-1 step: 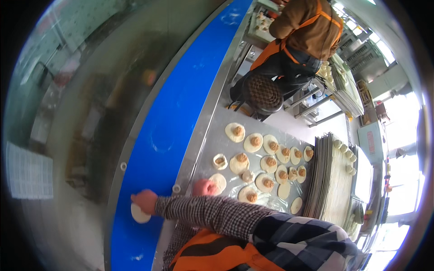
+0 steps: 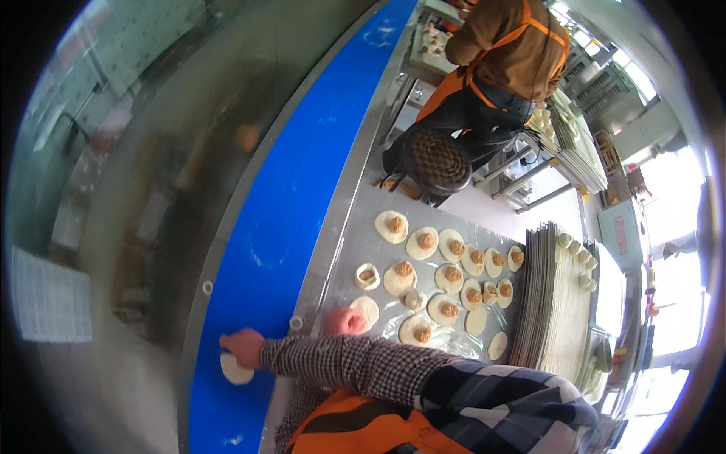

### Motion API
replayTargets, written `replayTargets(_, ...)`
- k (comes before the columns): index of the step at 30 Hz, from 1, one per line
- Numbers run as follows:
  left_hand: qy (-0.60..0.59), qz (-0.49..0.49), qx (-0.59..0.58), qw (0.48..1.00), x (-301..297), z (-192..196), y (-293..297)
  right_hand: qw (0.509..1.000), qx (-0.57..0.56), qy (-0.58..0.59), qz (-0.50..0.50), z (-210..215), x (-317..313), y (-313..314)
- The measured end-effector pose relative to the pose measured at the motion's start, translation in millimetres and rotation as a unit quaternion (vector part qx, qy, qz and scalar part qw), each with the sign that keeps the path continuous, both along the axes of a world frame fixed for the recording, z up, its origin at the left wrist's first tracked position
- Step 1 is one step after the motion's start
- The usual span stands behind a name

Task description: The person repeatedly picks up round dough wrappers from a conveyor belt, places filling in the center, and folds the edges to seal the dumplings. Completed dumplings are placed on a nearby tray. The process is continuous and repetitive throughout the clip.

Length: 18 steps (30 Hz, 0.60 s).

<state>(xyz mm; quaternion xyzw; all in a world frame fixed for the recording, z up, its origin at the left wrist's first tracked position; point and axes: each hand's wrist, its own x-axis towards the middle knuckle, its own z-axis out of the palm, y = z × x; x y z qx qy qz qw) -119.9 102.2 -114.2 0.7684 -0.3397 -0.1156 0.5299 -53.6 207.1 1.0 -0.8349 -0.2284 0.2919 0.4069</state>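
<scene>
My right arm in a checked sleeve reaches left across the view. At its end my right hand (image 2: 243,347) is closed over the upper edge of a flat round dough wrapper (image 2: 237,371) lying on the blue conveyor belt (image 2: 287,174). Under that forearm, my left hand (image 2: 343,321) is curled closed at the near edge of the metal table (image 2: 344,265). What its fingers hold, if anything, is hidden. Right beside it lies a plain dough round (image 2: 366,312). Several dough rounds topped with brown filling (image 2: 404,269) are spread over the table.
A partly gathered dough piece (image 2: 367,276) sits left of the filled rounds. A tall stack of trays (image 2: 548,303) stands at the table's right. Beyond, a co-worker in a brown top (image 2: 503,53) works near a stool (image 2: 437,160). A metal rail (image 2: 306,303) borders the belt.
</scene>
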Motion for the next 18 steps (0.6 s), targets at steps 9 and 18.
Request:
replayTargets(9, -0.133, 0.071, 0.047, 0.988, 1.7, 32.5, 9.0, 0.803, 0.378, 0.451, -0.093, 57.6, -6.0, -81.5)
replayTargets(18, 0.000, -0.033, 0.290, 0.957, 15.2, 57.5, 11.0, 0.538, 0.498, 0.152, -0.662, 85.9, -226.3, -312.4)
